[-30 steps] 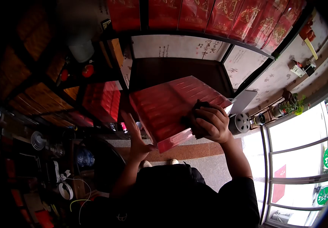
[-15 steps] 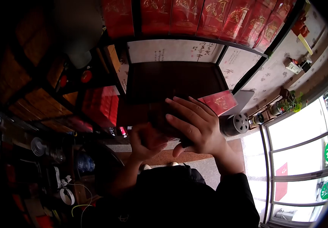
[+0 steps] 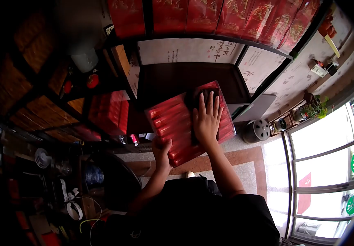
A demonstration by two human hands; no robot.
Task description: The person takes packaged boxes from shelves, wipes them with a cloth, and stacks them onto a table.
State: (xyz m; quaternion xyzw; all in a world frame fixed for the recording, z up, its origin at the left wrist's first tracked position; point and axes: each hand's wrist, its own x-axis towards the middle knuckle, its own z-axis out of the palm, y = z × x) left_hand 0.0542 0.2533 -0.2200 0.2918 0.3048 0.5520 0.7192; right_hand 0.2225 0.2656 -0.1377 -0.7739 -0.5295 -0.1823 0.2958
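- Well, dark shelf (image 3: 160, 82) at back.
- Red box (image 3: 176, 133), clear shiny wrap, held tilted before shelf: prob. light, stiff, slippery; best held by opp. edges.
- L hand (image 3: 161, 152): gripping box's L edge, thumb on top.
- R hand (image 3: 207, 123): flat, fingers apart, on dark cloth (image 3: 193, 98), prob. soft, atop box.

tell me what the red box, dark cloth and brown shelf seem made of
Red box: probably printed card under clear plastic, given glossy highlights and see-through edges. Dark cloth: seemingly soft, matte fabric under the right hand; too dark to show weave. Brown shelf: wood or laminate, perhaps; its smooth, dark surface leaves that open.
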